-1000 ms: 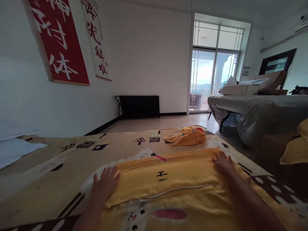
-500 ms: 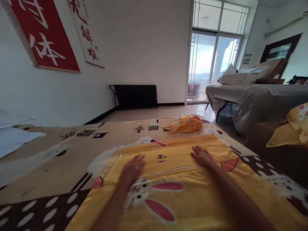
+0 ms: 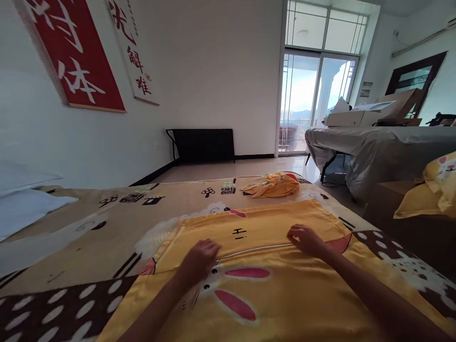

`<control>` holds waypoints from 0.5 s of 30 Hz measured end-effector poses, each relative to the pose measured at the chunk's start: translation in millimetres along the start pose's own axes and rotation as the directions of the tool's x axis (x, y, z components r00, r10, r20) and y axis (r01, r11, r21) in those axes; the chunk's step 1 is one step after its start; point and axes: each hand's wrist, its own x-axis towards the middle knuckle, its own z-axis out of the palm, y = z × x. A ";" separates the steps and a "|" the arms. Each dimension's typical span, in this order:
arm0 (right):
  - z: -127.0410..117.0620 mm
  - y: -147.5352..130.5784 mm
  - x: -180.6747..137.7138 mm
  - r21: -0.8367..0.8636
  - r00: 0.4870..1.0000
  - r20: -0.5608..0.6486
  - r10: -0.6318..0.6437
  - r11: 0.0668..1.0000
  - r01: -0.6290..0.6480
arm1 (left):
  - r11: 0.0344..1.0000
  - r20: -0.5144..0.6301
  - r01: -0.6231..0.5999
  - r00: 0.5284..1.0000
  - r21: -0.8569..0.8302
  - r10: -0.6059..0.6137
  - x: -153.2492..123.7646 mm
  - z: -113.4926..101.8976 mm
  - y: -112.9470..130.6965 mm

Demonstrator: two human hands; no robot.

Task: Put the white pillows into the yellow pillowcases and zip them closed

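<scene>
A yellow pillowcase (image 3: pixel 270 228) with a rabbit print and the letters "Hi" lies flat on the patterned bed sheet (image 3: pixel 107 237). A white zip line runs across its middle. My left hand (image 3: pixel 199 259) rests on the pillowcase at the left end of that line, fingers curled under. My right hand (image 3: pixel 306 237) sits at the right end of the line, its fingers bent and pinching at the fabric. What the fingers hold is hard to make out.
A crumpled yellow cloth (image 3: pixel 274 186) lies at the far end of the bed. White pillows (image 3: pixel 24 206) are at the left. A grey-covered table (image 3: pixel 384 152) with cardboard boxes stands at the right. Yellow cushions (image 3: pixel 431 194) sit at the right edge.
Both hands moved inward from the pillowcase's outer edges to its middle. They lay flat half a second ago; now the fingers are curled at the zip line.
</scene>
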 end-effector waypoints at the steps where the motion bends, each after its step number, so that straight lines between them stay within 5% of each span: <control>1: 4.5 -14.8 6.9 0.036 0.997 0.040 -0.067 0.997 0.065 | 0.997 0.017 -0.041 0.999 -0.070 0.042 11.6 -1.1 19.9; 5: 27.2 -50.1 19.1 0.113 0.983 0.094 -0.160 0.982 0.149 | 0.968 0.073 -0.050 0.995 -0.245 0.070 44.5 13.3 63.7; 10: 40.2 -39.5 4.9 0.300 1.000 0.021 -0.009 0.954 0.002 | 0.944 0.058 0.087 0.996 -0.319 -0.072 37.3 36.7 53.3; 15: 35.5 -19.0 -4.2 0.329 0.995 0.072 0.068 0.940 -0.088 | 0.950 0.066 0.103 0.994 -0.294 -0.087 21.6 32.7 43.9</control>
